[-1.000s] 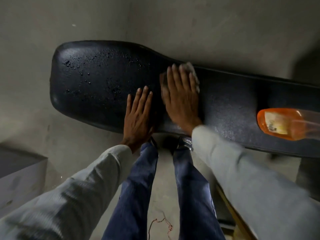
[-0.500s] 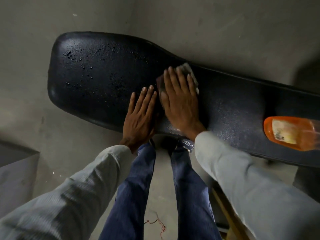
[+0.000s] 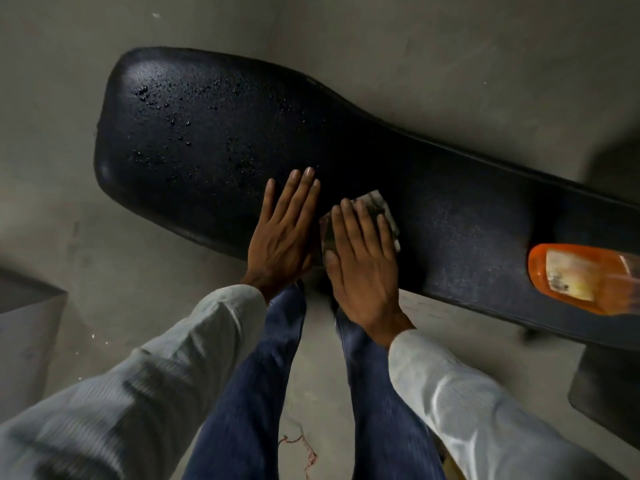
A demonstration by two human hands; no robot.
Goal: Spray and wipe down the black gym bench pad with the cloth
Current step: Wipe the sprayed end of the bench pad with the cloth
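The black gym bench pad (image 3: 207, 140) runs from upper left to the right edge, its wide left end dotted with spray droplets. My right hand (image 3: 363, 268) lies flat on a small grey-white cloth (image 3: 379, 206), pressing it onto the pad near the front edge; only the cloth's far corner and left edge show past my fingers. My left hand (image 3: 284, 233) rests flat on the bare pad just left of it, fingers together, holding nothing. An orange spray bottle (image 3: 581, 282) lies on its side on the pad at the right.
Grey concrete floor (image 3: 104, 271) surrounds the bench. A grey box corner (image 3: 24, 327) sits at the left edge. My blue-trousered legs (image 3: 252, 393) stand against the bench's front edge. A dark object (image 3: 609, 386) is low at the right.
My right hand has pulled the cloth from the pad's far edge back toward the near edge. The left hand stays planted beside it. The view has shifted slightly.
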